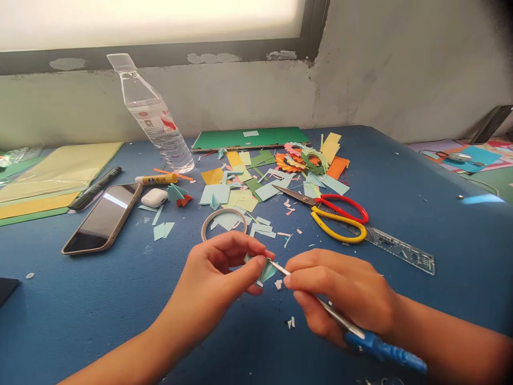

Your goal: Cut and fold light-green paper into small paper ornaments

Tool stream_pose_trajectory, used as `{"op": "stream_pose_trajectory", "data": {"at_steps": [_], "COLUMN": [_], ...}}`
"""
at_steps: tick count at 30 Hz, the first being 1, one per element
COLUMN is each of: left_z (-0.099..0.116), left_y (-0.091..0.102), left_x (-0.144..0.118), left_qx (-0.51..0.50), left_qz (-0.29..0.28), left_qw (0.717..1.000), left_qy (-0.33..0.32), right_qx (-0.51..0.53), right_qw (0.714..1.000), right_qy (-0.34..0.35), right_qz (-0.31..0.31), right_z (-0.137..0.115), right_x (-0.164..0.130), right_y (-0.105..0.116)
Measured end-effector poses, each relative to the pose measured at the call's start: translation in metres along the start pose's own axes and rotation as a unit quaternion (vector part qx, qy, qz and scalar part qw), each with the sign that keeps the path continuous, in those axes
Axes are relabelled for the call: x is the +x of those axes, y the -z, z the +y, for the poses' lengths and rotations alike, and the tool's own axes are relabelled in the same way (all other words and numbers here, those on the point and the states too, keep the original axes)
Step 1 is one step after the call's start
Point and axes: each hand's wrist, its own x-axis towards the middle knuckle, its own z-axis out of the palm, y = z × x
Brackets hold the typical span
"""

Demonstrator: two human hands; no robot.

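Observation:
My left hand (228,270) pinches a small folded piece of light blue paper (267,271) between thumb and fingers, and part of the paper is hidden behind them. From the right, my right hand (340,297) grips what looks like a drawing compass (372,342), with a slim silver leg and a blue plastic part. Its pointed tip meets the paper's upper edge at my left fingertips. Just beyond my left hand lies a roll of tape (204,227). Small paper scraps (279,284) are scattered beneath and between the hands.
Scissors (340,219) lie partly over a clear ruler (401,248) to the right. Cut paper pieces (240,200) cover the middle. A tilted-looking water bottle (160,123), glue stick (156,179), white earphone case (154,198), phone (102,219) and black marker (95,188) are on the left.

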Motion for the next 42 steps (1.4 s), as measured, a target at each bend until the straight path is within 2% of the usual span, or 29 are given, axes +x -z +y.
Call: {"op": "stream_pose_trajectory", "data": {"at_steps": [3, 5, 7, 9, 12, 14, 16, 18, 21, 23, 25, 29, 32, 36, 39, 42], "left_z": [-0.001, -0.002, -0.002, -0.002, -0.002, -0.002, -0.002, -0.002, -0.002, -0.002, -0.002, -0.002, -0.002, -0.001, 0.001, 0.001], "left_y": [0.001, 0.002, 0.002, 0.002, 0.002, 0.002, 0.003, 0.004, 0.005, 0.006, 0.007, 0.009, 0.009, 0.008, 0.006, 0.003], "left_x": [0.000, 0.000, -0.001, 0.000, 0.002, 0.004, 0.006, 0.007, 0.008, 0.009, 0.011, 0.016, 0.017, 0.014, 0.011, 0.007], "left_qx": [-0.014, -0.023, -0.030, -0.036, -0.047, -0.052, -0.052, -0.047, -0.032, -0.019, -0.008, -0.010, -0.003, 0.025, 0.041, 0.060], "left_qz": [-0.012, -0.017, -0.017, -0.017, -0.017, -0.014, -0.008, -0.002, 0.007, 0.019, 0.027, 0.020, 0.021, 0.021, 0.013, 0.009], "left_qw": [1.000, 1.000, 0.999, 0.999, 0.998, 0.998, 0.998, 0.999, 0.999, 0.999, 0.999, 0.999, 1.000, 0.999, 0.999, 0.998], "left_qy": [0.007, 0.011, 0.016, 0.021, 0.031, 0.033, 0.029, 0.028, 0.027, 0.025, 0.024, 0.027, 0.017, -0.007, -0.010, -0.028], "right_qx": [0.057, 0.115, 0.204, 0.306, 0.409, 0.431, 0.419, 0.359, 0.143, -0.019, -0.093, -0.134, -0.165, -0.183, -0.181, -0.062], "right_qw": [0.998, 0.987, 0.955, 0.904, 0.842, 0.825, 0.831, 0.866, 0.951, 0.980, 0.983, 0.967, 0.958, 0.956, 0.963, 0.978], "right_qy": [-0.031, -0.104, -0.210, -0.292, -0.339, -0.351, -0.350, -0.331, -0.265, -0.196, -0.155, -0.161, -0.157, -0.157, -0.161, -0.188], "right_qz": [0.028, 0.043, 0.048, 0.062, 0.092, 0.099, 0.106, 0.109, 0.065, 0.010, -0.044, -0.145, -0.175, -0.169, -0.115, -0.071], "right_z": [-0.001, -0.002, -0.001, 0.000, 0.002, 0.005, 0.010, 0.018, 0.036, 0.049, 0.059, 0.073, 0.077, 0.073, 0.059, 0.037], "right_x": [0.003, 0.004, 0.006, 0.008, 0.011, 0.013, 0.014, 0.013, 0.011, 0.010, 0.009, 0.008, 0.006, 0.007, 0.010, 0.015], "right_y": [0.001, 0.002, 0.003, 0.003, 0.001, -0.001, 0.000, 0.003, 0.012, 0.020, 0.025, 0.026, 0.020, 0.014, 0.011, 0.006]}}
